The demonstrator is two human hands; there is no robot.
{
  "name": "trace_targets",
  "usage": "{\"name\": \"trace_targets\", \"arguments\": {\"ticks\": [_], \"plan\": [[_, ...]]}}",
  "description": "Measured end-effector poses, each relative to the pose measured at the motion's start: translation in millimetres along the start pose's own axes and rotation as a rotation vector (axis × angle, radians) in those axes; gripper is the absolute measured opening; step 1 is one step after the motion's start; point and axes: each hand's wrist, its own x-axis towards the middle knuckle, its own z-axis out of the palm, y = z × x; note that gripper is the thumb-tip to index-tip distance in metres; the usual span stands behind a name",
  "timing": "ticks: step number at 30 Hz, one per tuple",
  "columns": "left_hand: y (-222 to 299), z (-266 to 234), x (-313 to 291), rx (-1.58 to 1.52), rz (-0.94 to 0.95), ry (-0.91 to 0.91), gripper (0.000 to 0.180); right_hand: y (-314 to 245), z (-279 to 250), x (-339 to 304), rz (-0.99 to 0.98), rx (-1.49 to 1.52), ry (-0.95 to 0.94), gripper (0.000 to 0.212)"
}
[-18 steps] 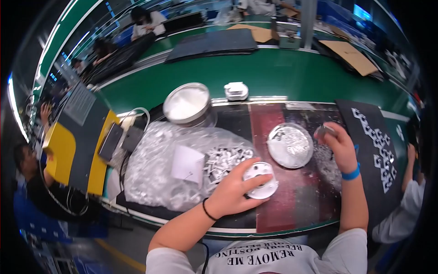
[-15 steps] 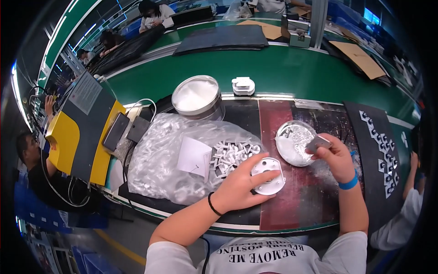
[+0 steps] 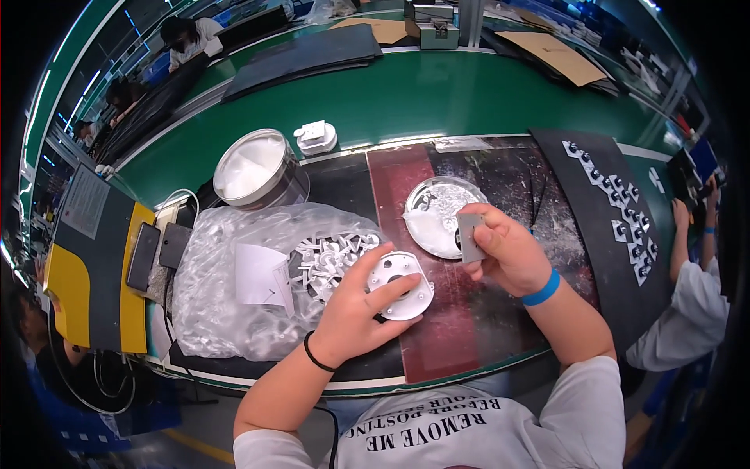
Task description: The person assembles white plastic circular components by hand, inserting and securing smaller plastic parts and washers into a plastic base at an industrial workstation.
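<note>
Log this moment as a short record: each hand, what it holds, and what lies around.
Left hand: holding a white, rounded plastic base with holes
Right hand: gripping a flat, grey rectangular plate
Held pieces: apart
Beyond right hand: shallow round dish
Left of left hand: clear plastic bag, loose white plastic pieces showing
Far right: black flat mat bearing small white-and-black pieces

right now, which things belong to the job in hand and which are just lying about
Likely the job:
white round plate, in left hand
small grey plate, in right hand
white stemmed parts, beside left hand
shallow round dish, by right hand

Likely just lying about:
brown cardboard sheet
black sheets
green metal box
</note>
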Motion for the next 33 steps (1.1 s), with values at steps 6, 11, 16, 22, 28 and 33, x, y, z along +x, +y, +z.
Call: {"name": "trace_targets", "arguments": {"ticks": [6,11,16,22,28,33], "plan": [[-7,8,-3,-0.119,0.097,0.111,0.067,13,-4,4,-0.038,0.248,0.029,0.037],[-7,7,-2,-0.113,0.105,0.082,0.073,4,13,-1,0.044,0.048,0.028,0.03],[-11,15,-4,-0.13,0.137,0.12,0.083,13,7,0,-0.052,-0.311,-0.098,0.03],[-8,16,-5,-0.142,0.128,0.115,0.097,15,17,-2,-0.018,-0.21,-0.069,0.027],[-8,17,-4,-0.08,0.159,0.092,0.095,16,16,-2,-0.003,-0.188,-0.077,0.028],[-6,17,-2,-0.073,0.184,0.071,0.093,28,22,1,0.004,-0.461,-0.051,0.025]]}}
